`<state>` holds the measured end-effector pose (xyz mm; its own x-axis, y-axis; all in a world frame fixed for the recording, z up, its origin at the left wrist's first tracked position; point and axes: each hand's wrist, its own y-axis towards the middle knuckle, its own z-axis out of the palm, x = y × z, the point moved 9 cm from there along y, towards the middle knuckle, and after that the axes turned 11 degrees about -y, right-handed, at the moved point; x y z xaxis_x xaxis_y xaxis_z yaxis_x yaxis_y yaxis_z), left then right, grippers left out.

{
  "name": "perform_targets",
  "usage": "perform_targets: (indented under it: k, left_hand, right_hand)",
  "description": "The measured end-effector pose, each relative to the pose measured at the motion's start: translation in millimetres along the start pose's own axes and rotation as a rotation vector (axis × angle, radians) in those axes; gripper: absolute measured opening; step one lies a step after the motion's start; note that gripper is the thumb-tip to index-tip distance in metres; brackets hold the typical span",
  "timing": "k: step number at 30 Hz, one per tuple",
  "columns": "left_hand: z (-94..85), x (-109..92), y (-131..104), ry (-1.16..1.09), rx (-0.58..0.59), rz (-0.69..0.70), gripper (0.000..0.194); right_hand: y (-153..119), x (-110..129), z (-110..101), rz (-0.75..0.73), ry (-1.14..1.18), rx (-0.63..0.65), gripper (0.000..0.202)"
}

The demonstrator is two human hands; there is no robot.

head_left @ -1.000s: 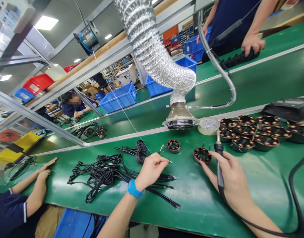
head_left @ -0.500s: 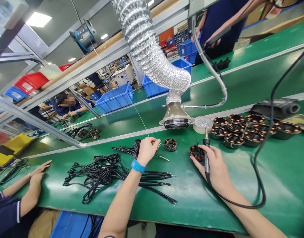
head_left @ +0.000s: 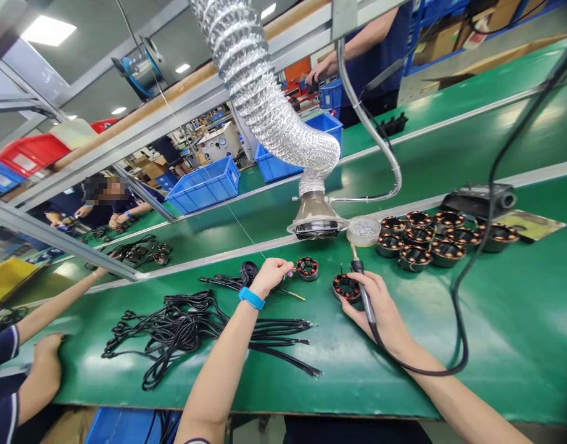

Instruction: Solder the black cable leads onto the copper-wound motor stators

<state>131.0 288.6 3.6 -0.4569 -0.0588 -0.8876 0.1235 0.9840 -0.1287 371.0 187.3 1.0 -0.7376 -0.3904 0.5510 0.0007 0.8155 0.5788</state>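
My left hand (head_left: 273, 275), with a blue band at the wrist, is closed in a pinch on the thin coloured wires of a black cable. The wires reach toward a round motor stator (head_left: 307, 268) with copper windings, lying just right of my fingertips. A fine strand from the spool above runs down to this hand; whether the fingers grip it I cannot tell. My right hand (head_left: 380, 302) is wrapped round a soldering iron (head_left: 367, 302), its tip pointing up close to a round pale dish (head_left: 364, 231). Thumb and fingers of that hand also touch a second stator (head_left: 347, 287).
Several stators (head_left: 419, 237) stand grouped at the right, beside a dark device (head_left: 477, 197). A heap of black cables (head_left: 186, 327) lies left. An extractor hood (head_left: 318, 216) hangs over the bench; the iron's cord (head_left: 463, 320) loops at right. A co-worker's arm (head_left: 56, 302) is at far left.
The view has shifted, so the bench items appear further left. My fingertips have come closer to the left stator. The co-worker's arm at far left now reaches forward.
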Motion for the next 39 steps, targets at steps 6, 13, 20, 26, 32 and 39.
perform_targets:
  k: [6, 13, 20, 26, 32, 39]
  left_hand:
    - [17.3, -56, -59, 0.142, -0.201, 0.258, 0.022]
    - [65.9, -52, -84, 0.272, -0.146, 0.318, 0.017]
    - [60.8, -37, -71, 0.183, -0.029, 0.249, 0.023]
    - [80.9, -10, -77, -0.274, 0.347, 0.016, 0.034]
    - [58.8, -1, -66, -0.238, 0.045, -0.013, 0.045]
    - [57.1, 6, -57, -0.296, 0.012, -0.089, 0.020]
  right_hand:
    - [-6, 10, 12, -0.021, 0.079, 0.072, 0.046]
    - [-10, 15, 23, 0.054, 0.001, 0.053, 0.052]
    - [-7, 21, 21, 0.037, 0.052, 0.066, 0.046]
    - [-7, 32, 26, -0.068, 0.253, 0.214, 0.050]
    - [-11, 32, 27, -0.064, 0.190, 0.161, 0.049]
    - [-15, 28, 21, -0.055, 0.126, 0.093, 0.047]
